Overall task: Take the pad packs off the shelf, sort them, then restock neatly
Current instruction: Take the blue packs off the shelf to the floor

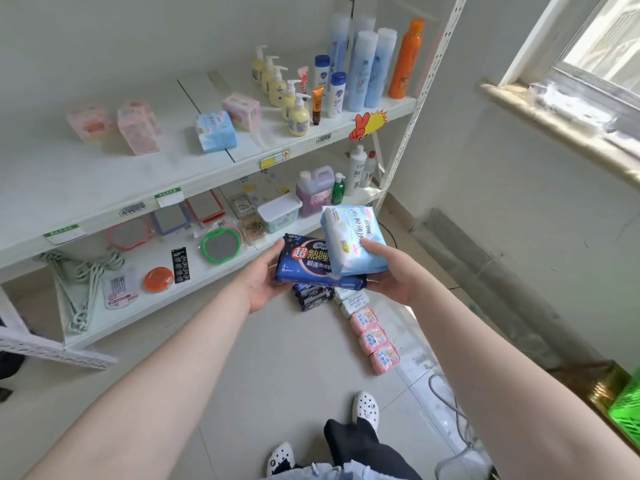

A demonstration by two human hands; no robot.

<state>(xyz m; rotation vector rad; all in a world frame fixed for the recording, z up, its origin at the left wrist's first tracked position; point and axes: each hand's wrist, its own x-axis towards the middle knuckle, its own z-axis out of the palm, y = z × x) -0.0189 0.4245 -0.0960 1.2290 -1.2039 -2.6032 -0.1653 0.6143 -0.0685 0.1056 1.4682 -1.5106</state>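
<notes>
My left hand (266, 277) grips the left end of a dark blue pad pack (306, 263) held flat above the floor. My right hand (388, 275) holds a light blue pad pack (353, 239) that lies on the dark pack's right part, thumb on top. On the floor below lie dark blue packs (313, 296), pale green-white packs (353, 301) and a row of pink packs (375, 341). On the top shelf (114, 178) stand pink packs (138, 128), a light blue pack (215, 131) and another pink pack (242, 110).
Bottles of soap and shampoo (367, 71) fill the top shelf's right end. The lower shelf (214, 268) carries mirrors, hangers, a box and detergent bottles. A window sill (554, 116) is at right, a green crate (627, 407) at lower right. My feet (365, 408) stand on the tiled floor.
</notes>
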